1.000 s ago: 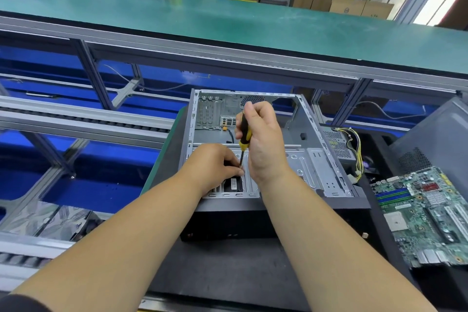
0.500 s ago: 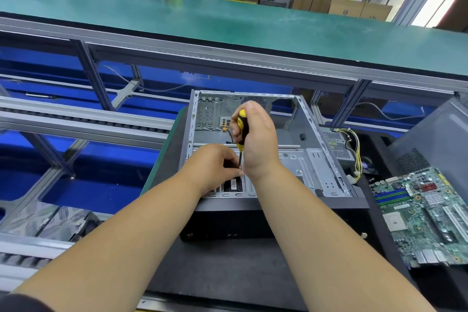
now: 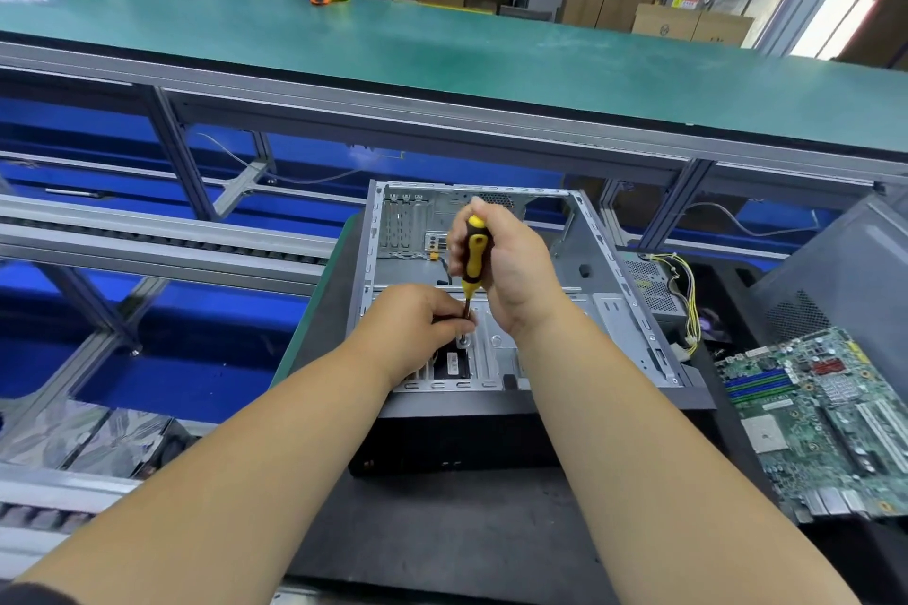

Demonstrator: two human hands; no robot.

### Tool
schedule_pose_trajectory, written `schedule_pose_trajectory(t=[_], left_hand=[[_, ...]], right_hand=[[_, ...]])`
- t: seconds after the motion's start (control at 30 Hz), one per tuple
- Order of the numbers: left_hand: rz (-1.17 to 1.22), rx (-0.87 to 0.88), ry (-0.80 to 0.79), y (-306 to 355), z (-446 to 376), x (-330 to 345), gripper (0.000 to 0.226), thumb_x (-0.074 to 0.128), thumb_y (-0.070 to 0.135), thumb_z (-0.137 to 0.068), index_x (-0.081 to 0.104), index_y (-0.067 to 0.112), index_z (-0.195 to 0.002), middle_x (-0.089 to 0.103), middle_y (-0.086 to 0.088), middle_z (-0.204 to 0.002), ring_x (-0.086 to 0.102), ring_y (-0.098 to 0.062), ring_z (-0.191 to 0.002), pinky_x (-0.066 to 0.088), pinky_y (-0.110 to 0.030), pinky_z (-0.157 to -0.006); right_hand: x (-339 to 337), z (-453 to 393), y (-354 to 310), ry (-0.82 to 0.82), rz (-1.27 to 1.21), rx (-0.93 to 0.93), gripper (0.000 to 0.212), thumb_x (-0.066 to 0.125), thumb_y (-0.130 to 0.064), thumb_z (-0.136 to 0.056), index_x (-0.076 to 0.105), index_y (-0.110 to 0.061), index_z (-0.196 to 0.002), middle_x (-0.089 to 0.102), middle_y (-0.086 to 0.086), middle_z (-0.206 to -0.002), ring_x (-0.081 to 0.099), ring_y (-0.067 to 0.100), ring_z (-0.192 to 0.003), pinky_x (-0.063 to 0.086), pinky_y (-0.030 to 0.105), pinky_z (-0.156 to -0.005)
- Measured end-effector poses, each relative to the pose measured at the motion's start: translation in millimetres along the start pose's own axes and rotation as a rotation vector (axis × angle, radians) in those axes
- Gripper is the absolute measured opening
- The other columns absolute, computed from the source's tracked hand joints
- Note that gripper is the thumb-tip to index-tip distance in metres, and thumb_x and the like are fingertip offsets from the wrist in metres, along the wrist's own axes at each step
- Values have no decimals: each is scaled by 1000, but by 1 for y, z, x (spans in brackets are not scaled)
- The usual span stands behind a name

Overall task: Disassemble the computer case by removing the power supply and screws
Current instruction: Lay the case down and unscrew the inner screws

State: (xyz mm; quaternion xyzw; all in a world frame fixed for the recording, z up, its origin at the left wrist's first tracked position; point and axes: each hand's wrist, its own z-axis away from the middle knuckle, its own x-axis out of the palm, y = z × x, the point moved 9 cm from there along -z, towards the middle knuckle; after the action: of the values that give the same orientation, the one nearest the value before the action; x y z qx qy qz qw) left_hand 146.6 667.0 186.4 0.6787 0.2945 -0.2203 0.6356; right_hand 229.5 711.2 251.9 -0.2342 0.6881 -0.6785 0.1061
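The computer case (image 3: 609, 310) lies open on its side in the middle of the dark bench (image 3: 442, 531), its front panel toward the person. Over its near half the right hand (image 3: 511, 270) is curled round the yellow and black handle of a screwdriver (image 3: 474, 255), which stands nearly upright with the tip down at a screw (image 3: 463, 338) on the metal drive bay. The left hand (image 3: 417, 329) sits just at 9 o'clock from the shaft — its fingertips pinch the thin shaft low, near the tip. Both hands are above the inside of the case, touching only the tool as far as I can see.

Inside the case the far part is bare metal, with slot covers and a port plate on the back wall. A black part with a small white label shows under the bay; the writing is too small to read.

At 3 o'clock from the case, outside it, lies the power supply (image 3: 648, 290) with yellow wires. A green motherboard (image 3: 825, 427) lies at 4 o'clock — no brand is readable on it.
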Motion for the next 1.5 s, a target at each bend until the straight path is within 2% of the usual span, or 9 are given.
schedule_pose_trajectory(t=[0.2, 0.37, 0.53, 0.7, 0.8, 0.97, 1.13, 1.37, 1.5], left_hand=[[-14, 47, 19, 5, 0, 0, 5, 74, 33, -83, 77, 33, -86, 68, 15, -72, 61, -3, -72, 53, -31, -71], [-16, 90, 4, 8, 2, 0, 34, 74, 28, -81, 60, 46, -56, 58, 26, -61, 50, 3, -58, 35, -14, -53], [98, 108, -72, 10, 5, 7, 7, 71, 32, -85, 72, 39, -83, 70, 15, -80, 63, -8, -77, 50, -28, -71], [169, 96, -34, 8, 4, 4, 10, 71, 35, -86, 71, 44, -82, 69, 10, -75, 57, -5, -70, 51, -29, -74], [168, 49, -19, 3, 2, 4, 11, 73, 34, -85, 75, 42, -91, 72, 21, -82, 63, 0, -80, 48, -16, -77], [190, 42, 19, 5, 3, 1, 11, 73, 25, -85, 77, 34, -90, 68, 33, -78, 62, 11, -78, 40, -1, -70], [164, 80, 35, 11, 5, -2, 18, 70, 16, -87, 75, 32, -79, 63, 29, -62, 55, 10, -61, 37, -4, -58], [156, 67, 12, 9, 4, -1, 13, 72, 25, -85, 78, 28, -96, 69, 21, -72, 60, 3, -69, 41, -8, -63], [176, 46, -29, 5, 4, 3, 13, 71, 31, -86, 77, 31, -97, 73, 17, -82, 67, -6, -83, 51, -23, -77]], right_hand=[[-11, 22, -1, 256, 34, -133, 33, 44, -49, -93, 53, -18, -91, 53, -4, -74, 48, 10, -66, 44, 24, -66], [-3, 33, -8, 227, 18, -251, 23, 44, -23, -92, 41, -14, -71, 39, 0, -61, 34, 12, -56, 32, 23, -55], [5, 28, -15, 65, -46, -265, 18, 39, -11, -77, 38, -11, -60, 34, 1, -50, 28, 13, -47, 26, 22, -46], [8, 17, -13, -76, -100, -125, 11, 37, -14, -71, 31, -13, -62, 29, 0, -45, 20, 13, -42, 19, 19, -43], [12, 13, -13, -144, -93, -69, 11, 38, -15, -73, 34, -12, -63, 31, 1, -46, 20, 14, -44, 16, 23, -44], [-9, 17, -6, 139, -21, -98, 10, 54, -16, -92, 55, -12, -83, 54, -2, -65, 52, 13, -59, 47, 25, -60], [-12, 29, 0, 317, 43, -145, 21, 50, -30, -100, 62, -22, -86, 55, -7, -74, 53, 9, -70, 45, 23, -70], [-4, 28, -8, 198, -33, -242, 22, 39, -21, -88, 48, -13, -70, 43, -2, -61, 35, 13, -56, 32, 23, -52], [6, 19, -10, 62, -68, -196, 21, 39, -18, -79, 43, -9, -61, 35, -1, -51, 29, 13, -48, 27, 22, -45]])
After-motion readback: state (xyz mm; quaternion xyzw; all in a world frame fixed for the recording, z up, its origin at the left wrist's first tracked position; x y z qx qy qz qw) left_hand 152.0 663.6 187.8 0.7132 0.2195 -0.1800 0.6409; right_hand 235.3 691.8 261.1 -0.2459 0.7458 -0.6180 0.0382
